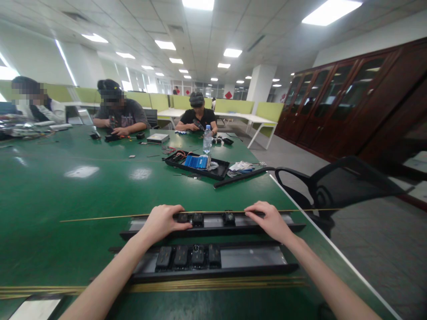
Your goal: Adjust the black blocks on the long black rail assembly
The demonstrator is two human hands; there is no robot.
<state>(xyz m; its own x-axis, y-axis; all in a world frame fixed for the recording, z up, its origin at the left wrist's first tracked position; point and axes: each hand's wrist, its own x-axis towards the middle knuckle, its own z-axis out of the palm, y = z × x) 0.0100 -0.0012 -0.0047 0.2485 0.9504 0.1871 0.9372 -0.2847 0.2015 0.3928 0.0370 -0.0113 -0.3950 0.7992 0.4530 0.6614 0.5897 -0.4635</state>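
A long thin brass-coloured rod (110, 218) lies along the far side of a black channel tray (213, 231). My left hand (163, 222) is closed round a small black block (183, 218) in that tray, its fingertips at the rod. Beside that block sits another black block (198, 219), and a third black block (228, 218) stands farther right. My right hand (268, 220) pinches the rod between thumb and forefinger at the tray's right part. Nearer to me, a second channel tray (253, 258) holds several larger black blocks (181, 256) in a row.
Several brass rods (213, 284) lie along the front, near a white flat piece (36, 309). Ahead are a black tray (220, 169) with a blue item (196, 162), a water bottle (207, 140) and gloves (240, 167). A chair (347, 182) stands right; several people sit across the table.
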